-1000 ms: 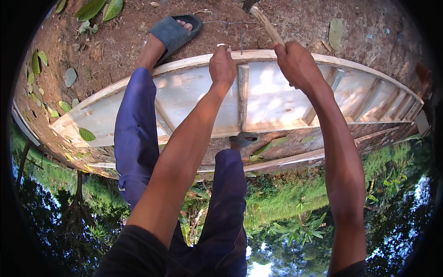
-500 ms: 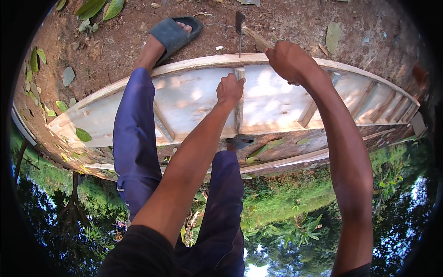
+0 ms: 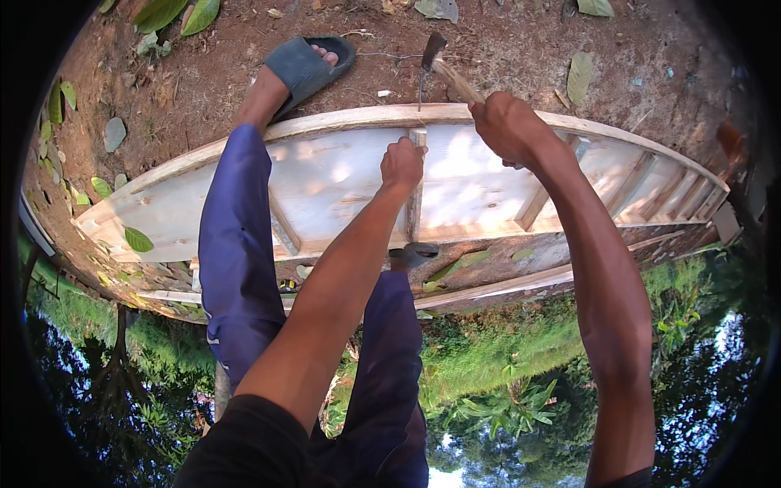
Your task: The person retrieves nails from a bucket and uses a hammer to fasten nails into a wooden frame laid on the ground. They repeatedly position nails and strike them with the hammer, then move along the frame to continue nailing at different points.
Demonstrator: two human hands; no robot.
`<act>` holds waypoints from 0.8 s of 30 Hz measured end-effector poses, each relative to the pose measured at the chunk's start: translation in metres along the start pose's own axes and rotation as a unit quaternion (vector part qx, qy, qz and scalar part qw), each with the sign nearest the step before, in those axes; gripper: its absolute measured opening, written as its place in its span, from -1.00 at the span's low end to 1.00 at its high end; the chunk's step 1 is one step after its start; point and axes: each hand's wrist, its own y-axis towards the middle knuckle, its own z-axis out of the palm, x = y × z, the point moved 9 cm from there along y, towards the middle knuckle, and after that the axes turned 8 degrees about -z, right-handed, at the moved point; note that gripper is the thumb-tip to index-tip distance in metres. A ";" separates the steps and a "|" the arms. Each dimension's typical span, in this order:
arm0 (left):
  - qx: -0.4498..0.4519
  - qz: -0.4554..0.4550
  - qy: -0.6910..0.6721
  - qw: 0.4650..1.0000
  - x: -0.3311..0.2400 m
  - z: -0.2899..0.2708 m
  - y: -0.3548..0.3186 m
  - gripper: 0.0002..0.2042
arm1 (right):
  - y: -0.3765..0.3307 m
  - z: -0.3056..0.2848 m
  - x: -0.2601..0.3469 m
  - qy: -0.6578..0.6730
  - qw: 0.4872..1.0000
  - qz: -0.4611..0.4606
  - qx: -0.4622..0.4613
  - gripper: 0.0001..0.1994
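Observation:
My right hand (image 3: 510, 130) is wrapped round the wooden handle of a hammer (image 3: 458, 82), whose dark metal head is just above a long nail (image 3: 421, 91). The nail stands upright in the far edge rail (image 3: 358, 118) of a long wooden frame. Closed on the upper end of a wooden crosspiece (image 3: 416, 191), close to that rail, is my left hand (image 3: 403, 163). A pale sheet panel (image 3: 325, 175) shows between the crosspieces. I cannot tell whether the hammer head touches the nail.
My sandalled foot (image 3: 313, 69) stands on brown soil beyond the far rail; my other foot (image 3: 416, 254) is at the near side. Another long board (image 3: 496, 286) lies nearer. Leaves (image 3: 580, 77) dot the soil, with grass (image 3: 488, 350) and plants around.
The hammer head has shifted slightly right and tilted relative to the nail. My left hand keeps its hold on the crosspiece. The whole view has shifted a little.

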 end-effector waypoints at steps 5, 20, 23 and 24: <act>-0.013 0.001 -0.014 1.000 0.008 0.003 0.001 -0.60 | -0.020 -0.107 0.066 -0.054 0.943 -0.135 -0.300 -0.50; -0.036 0.009 -0.031 0.999 0.008 0.010 0.005 -0.59 | -0.041 -0.127 0.085 -0.020 0.898 -0.194 -0.394 -0.54; -0.031 0.000 -0.033 0.999 0.009 0.006 0.005 -0.60 | -0.057 -0.115 0.081 0.009 0.818 -0.245 -0.521 -0.59; -0.023 -0.006 -0.027 0.999 0.012 0.010 0.002 -0.59 | -0.034 -0.063 0.048 0.086 0.932 -0.067 -0.346 -0.58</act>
